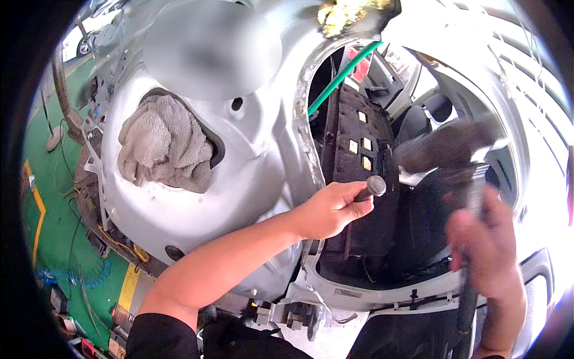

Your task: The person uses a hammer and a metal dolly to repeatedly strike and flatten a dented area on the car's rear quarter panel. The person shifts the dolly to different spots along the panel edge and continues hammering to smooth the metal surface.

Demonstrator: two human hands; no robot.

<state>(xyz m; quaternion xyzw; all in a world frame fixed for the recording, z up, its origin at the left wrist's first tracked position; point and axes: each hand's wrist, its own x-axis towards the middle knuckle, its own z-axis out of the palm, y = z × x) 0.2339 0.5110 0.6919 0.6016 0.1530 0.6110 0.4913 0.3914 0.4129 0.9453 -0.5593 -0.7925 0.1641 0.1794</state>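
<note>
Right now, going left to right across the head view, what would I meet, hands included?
Bent yellow line on the floor, crumpled greyish cloth, left hand, round-headed metal tool sticking out of that hand, right hand gripping a blurred hammer.

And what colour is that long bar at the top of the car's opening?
The bar is bright green; the head view shows it best.
</note>
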